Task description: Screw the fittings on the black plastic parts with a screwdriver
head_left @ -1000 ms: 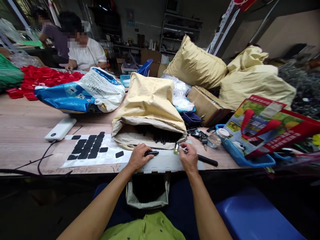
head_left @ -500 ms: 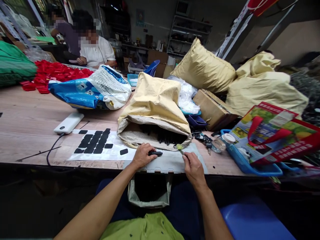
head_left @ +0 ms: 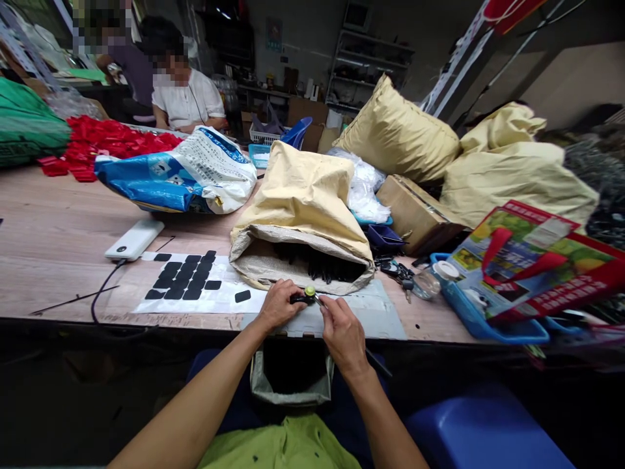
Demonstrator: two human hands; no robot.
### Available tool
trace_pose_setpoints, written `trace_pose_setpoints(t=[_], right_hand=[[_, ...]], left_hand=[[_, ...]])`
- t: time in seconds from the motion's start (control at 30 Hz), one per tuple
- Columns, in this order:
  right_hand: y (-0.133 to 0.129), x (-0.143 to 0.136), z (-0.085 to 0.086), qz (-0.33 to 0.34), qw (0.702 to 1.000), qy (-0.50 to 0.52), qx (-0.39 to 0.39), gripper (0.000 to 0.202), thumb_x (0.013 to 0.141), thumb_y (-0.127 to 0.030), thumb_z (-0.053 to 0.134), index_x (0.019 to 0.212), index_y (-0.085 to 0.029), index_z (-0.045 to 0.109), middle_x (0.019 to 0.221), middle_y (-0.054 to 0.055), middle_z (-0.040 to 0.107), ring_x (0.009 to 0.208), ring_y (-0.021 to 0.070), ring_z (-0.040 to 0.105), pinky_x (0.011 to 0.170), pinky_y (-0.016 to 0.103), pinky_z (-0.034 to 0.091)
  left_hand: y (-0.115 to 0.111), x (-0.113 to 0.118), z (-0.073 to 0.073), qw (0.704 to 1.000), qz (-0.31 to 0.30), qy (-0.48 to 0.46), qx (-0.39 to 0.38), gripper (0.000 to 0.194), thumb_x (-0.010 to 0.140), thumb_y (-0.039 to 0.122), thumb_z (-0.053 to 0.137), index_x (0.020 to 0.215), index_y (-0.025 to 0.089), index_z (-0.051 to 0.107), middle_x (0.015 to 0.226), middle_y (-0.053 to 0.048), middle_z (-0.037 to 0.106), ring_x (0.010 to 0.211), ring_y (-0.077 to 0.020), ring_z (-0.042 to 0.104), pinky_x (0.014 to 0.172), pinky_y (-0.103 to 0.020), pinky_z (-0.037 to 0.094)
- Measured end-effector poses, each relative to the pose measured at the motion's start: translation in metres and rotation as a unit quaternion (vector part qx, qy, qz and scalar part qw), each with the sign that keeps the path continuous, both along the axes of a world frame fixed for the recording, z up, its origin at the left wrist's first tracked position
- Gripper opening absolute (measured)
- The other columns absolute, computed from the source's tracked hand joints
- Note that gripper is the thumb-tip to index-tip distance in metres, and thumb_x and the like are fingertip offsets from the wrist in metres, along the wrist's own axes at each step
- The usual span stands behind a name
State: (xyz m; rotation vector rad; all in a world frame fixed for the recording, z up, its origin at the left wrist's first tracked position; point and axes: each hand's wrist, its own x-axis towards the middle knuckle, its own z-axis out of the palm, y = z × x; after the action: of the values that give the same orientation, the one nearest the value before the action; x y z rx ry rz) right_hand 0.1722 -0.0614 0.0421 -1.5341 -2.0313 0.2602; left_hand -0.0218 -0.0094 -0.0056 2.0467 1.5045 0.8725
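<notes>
My left hand (head_left: pixel 279 306) is closed on a small black part (head_left: pixel 297 299) at the table's front edge, over a grey sheet (head_left: pixel 381 312). From the right, my right hand (head_left: pixel 342 327) grips a thin tool with a round yellow-green head (head_left: pixel 310 291), which is at the black part. The tool's dark lower end sticks out below my right wrist. Just behind both hands lies an open yellow sack (head_left: pixel 307 189) with black pieces inside. Left of my hands, black rounded patches (head_left: pixel 188 277) lie on a white sheet (head_left: pixel 227 299).
A white power bank (head_left: pixel 135 240) with a cable lies at the left. Keys (head_left: pixel 407 286), a clear jar (head_left: pixel 427 284) and a blue basket (head_left: pixel 469 316) stand right. An open bag (head_left: pixel 293 387) hangs below the table edge. Two people sit at the back left.
My right hand has moved left with the tool, bringing its yellow-green head from the sack's right corner to the black part. My left hand has stayed nearly still.
</notes>
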Motion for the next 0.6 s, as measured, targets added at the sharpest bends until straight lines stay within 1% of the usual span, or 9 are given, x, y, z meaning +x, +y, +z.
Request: trace_pose_setpoints(t=[0.1,0.23,0.33,0.43,0.5,0.53,0.6], right_hand=[[-0.001,0.004,0.001,-0.015,1.0,0.012,0.004,0.033,0.101,-0.024,0.045,0.127,-0.024,0.066,0.104,0.007,0.067,0.094,0.0214,0.065,0.081,0.029,0.049],[-0.002,0.008,-0.002,-0.018,1.0,-0.002,-0.01,0.032,0.101,-0.024,0.045,0.124,-0.025,0.067,0.101,0.006,0.067,0.092,0.0205,0.065,0.079,0.028,0.048],[0.001,0.021,-0.004,-0.055,0.998,0.014,0.015,0.032,0.101,-0.026,0.046,0.124,-0.025,0.067,0.104,0.006,0.067,0.094,0.0202,0.065,0.08,0.028,0.048],[0.01,0.05,-0.007,-0.099,0.994,-0.004,0.045,0.03,0.098,-0.026,0.05,0.121,-0.026,0.069,0.102,0.005,0.067,0.093,0.0206,0.064,0.078,0.029,0.047],[0.021,0.077,-0.013,-0.103,0.992,-0.043,0.053,0.029,0.097,-0.025,0.051,0.117,-0.027,0.071,0.098,0.005,0.067,0.09,0.0209,0.062,0.075,0.03,0.045],[0.027,0.091,-0.018,-0.096,0.992,-0.06,0.06,0.029,0.096,-0.024,0.051,0.116,-0.027,0.071,0.096,0.005,0.067,0.088,0.021,0.062,0.074,0.03,0.045],[0.041,0.117,-0.028,-0.049,0.993,-0.086,0.061,0.029,0.094,-0.022,0.051,0.113,-0.027,0.073,0.092,0.005,0.065,0.087,0.021,0.06,0.075,0.03,0.044]], left_hand=[[0.0,0.001,-0.001,1.0,0.007,-0.002,0.004,0.015,0.078,0.028,0.079,0.093,0.024,0.076,0.091,-0.002,0.068,0.095,-0.023,0.056,0.085,-0.035,0.041],[0.0,0.001,-0.004,1.0,0.009,0.0,0.004,0.016,0.078,0.029,0.079,0.092,0.024,0.075,0.092,-0.003,0.068,0.095,-0.023,0.056,0.086,-0.036,0.041],[0.001,-0.001,-0.005,1.0,-0.002,-0.005,0.001,0.014,0.081,0.029,0.076,0.094,0.023,0.075,0.092,-0.003,0.068,0.095,-0.0227,0.056,0.087,-0.036,0.041],[0.002,-0.004,-0.005,1.0,-0.024,-0.015,0.001,0.013,0.088,0.031,0.067,0.097,0.023,0.074,0.094,-0.003,0.068,0.095,-0.0222,0.055,0.087,-0.036,0.041],[0.003,-0.006,-0.005,0.999,-0.036,-0.014,0.002,0.017,0.093,0.032,0.06,0.099,0.024,0.074,0.095,-0.003,0.069,0.095,-0.022,0.055,0.088,-0.036,0.041],[0.003,-0.006,-0.006,0.999,-0.04,-0.011,0.003,0.02,0.095,0.033,0.057,0.099,0.024,0.074,0.096,-0.004,0.07,0.095,-0.0219,0.055,0.088,-0.037,0.04],[0.003,-0.006,-0.006,0.999,-0.044,-0.002,0.005,0.025,0.099,0.035,0.052,0.099,0.024,0.075,0.096,-0.004,0.07,0.094,-0.0218,0.054,0.089,-0.037,0.039]])
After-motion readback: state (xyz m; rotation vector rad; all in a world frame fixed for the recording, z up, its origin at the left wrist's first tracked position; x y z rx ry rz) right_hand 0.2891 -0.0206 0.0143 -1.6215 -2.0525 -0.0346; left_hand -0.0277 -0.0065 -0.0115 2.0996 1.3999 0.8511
